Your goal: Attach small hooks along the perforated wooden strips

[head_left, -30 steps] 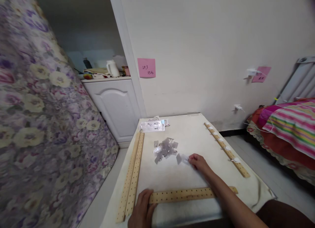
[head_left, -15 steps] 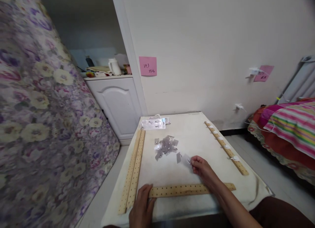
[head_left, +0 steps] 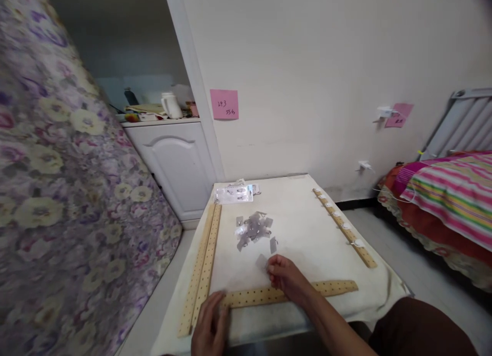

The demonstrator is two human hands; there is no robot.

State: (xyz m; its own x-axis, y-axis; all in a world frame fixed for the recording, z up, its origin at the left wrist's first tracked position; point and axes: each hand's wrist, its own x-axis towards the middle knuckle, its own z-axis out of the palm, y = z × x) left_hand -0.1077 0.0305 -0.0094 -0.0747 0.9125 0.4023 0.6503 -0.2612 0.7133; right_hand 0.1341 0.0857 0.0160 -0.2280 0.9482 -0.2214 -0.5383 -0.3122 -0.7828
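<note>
In the head view my right hand [head_left: 284,275] pinches a small adhesive hook [head_left: 262,262], a clear square with a tiny metal part, above the near half of the table. Under my right wrist lies a wooden strip [head_left: 261,296] with rows of holes, crosswise near the front edge. My left hand [head_left: 209,317] grips that strip's left end between thumb and fingers. A pile of similar clear adhesive hooks [head_left: 253,228] lies beyond my right hand, and one loose hook [head_left: 273,244] sits just apart from it.
Two more holed wooden strips [head_left: 212,243] lie side by side along the left. Another strip [head_left: 363,254] at the right carries several white round pieces [head_left: 357,243]. Clear blister packaging [head_left: 234,194] sits at the back left. A wall stands behind the cloth-covered table [head_left: 292,207].
My right hand has moved left and nearer, carrying the adhesive hook over the strip's middle. My left hand stays at the strip's end. The view has shifted slightly.
</note>
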